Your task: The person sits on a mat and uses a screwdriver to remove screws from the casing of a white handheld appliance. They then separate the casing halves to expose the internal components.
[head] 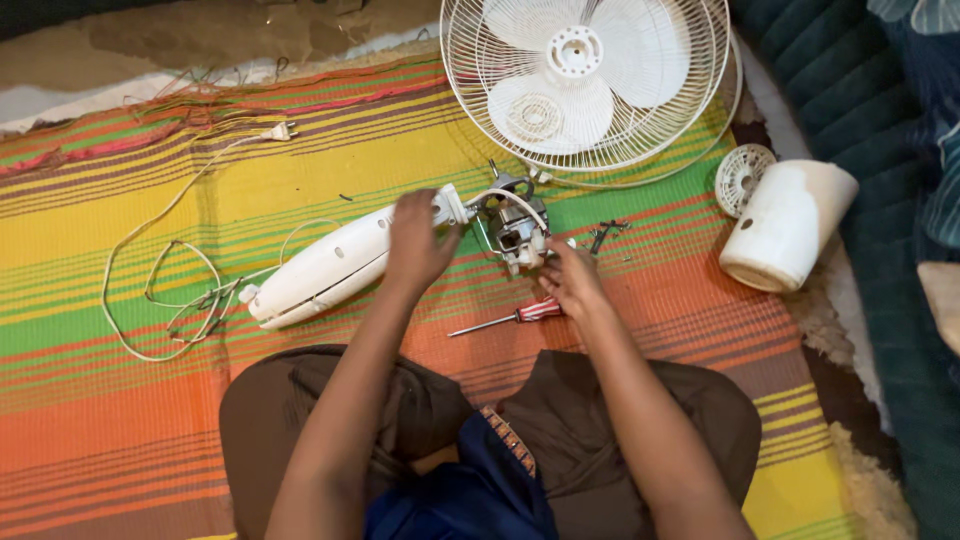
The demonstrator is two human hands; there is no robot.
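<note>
The left hand (pixel 418 243) is wrapped over the neck end of the white fan body (pixel 330 265), its grip pressed around the casing just left of centre in the frame; the right hand (pixel 570 280) rests at the lower side of the bare motor (pixel 518 232), fingers curled toward it, though whether that grip pinches a part or only steadies it I cannot tell; the motor sits exposed at the end of the body, with a white lead looping over it, so the stripping-down looks well advanced; a red-handled screwdriver (pixel 510 318) lies loose on the striped mat (pixel 120 400) just below the right hand, and a small dark metal piece (pixel 603 234) lies to the right of the motor; the grille with the blades (pixel 585 80) lies apart at the upper middle; the white motor cover (pixel 785 225) and a small round vented cap (pixel 743 178) stand at the right; the power cord (pixel 165 280) trails to the left, its plug at upper left; judging by this, the housing is off and the motor itself remains attached.
</note>
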